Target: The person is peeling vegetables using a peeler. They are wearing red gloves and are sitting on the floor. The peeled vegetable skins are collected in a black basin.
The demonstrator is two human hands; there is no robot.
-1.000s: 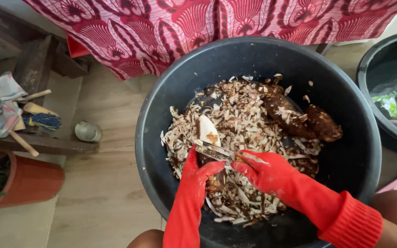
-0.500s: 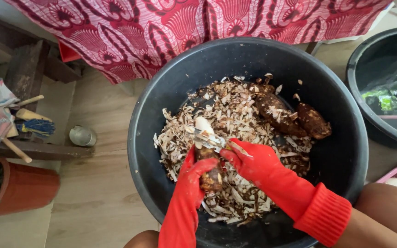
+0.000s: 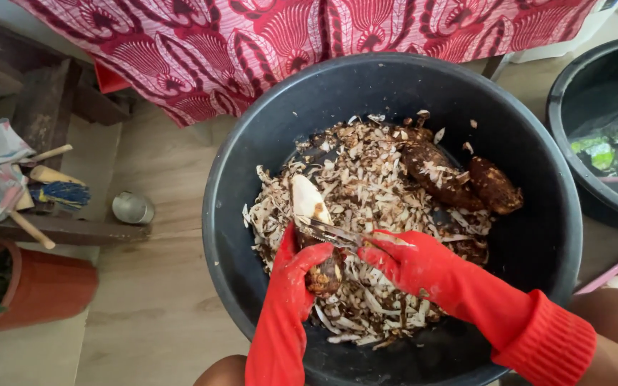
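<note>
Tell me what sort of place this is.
Probably a home yard or porch used for food preparation: a large black basin of root peelings sits on the wooden floor, beside a terracotta plant pot and a patterned red cloth.

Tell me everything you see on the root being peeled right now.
The root is long and tapered, pointing up and away from the person. Its upper part is peeled to pale cream; the lower end, near, keeps brown skin. The left hand, in a red glove, grips it near the unpeeled end. The knife in the right hand lies across its middle. It is held over the peelings in the black tub.
</note>
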